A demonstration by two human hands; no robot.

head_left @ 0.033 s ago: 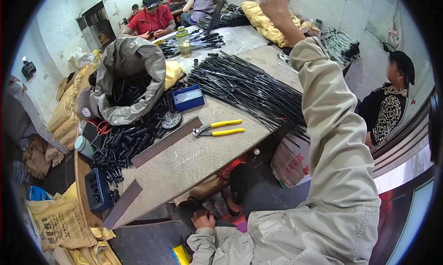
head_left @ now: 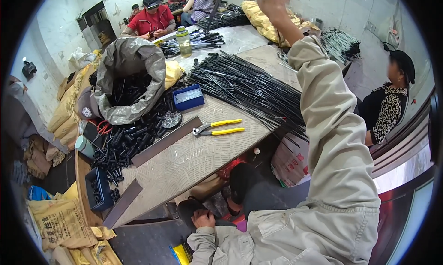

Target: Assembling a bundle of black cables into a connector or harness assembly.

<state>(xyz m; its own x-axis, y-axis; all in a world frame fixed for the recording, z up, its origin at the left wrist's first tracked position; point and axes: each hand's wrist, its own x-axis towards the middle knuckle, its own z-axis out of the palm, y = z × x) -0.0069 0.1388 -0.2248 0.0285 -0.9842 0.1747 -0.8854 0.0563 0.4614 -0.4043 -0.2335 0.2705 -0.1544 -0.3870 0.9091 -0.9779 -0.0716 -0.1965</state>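
Observation:
My right hand is raised at the top edge, its fingers closed around a small dark end that the frame mostly cuts off; its kind cannot be made out. Left of it, a long dark strip slants down from the upper edge; whether it joins what the hand holds is unclear. Below the raised arm lies a big pile of thin black rods on the table. My left hand rests on my dark-clothed leg, fingers loosely laid out and holding nothing.
Yellow-handled pliers lie on the table near metal bars. To the left are loose black plastic parts, a blue box, a grey sack and a bottle. A person sits at right, another across.
My right hand has shifted slightly up and left. The dark strip near the top edge shows narrower. My left hand has stayed in place.

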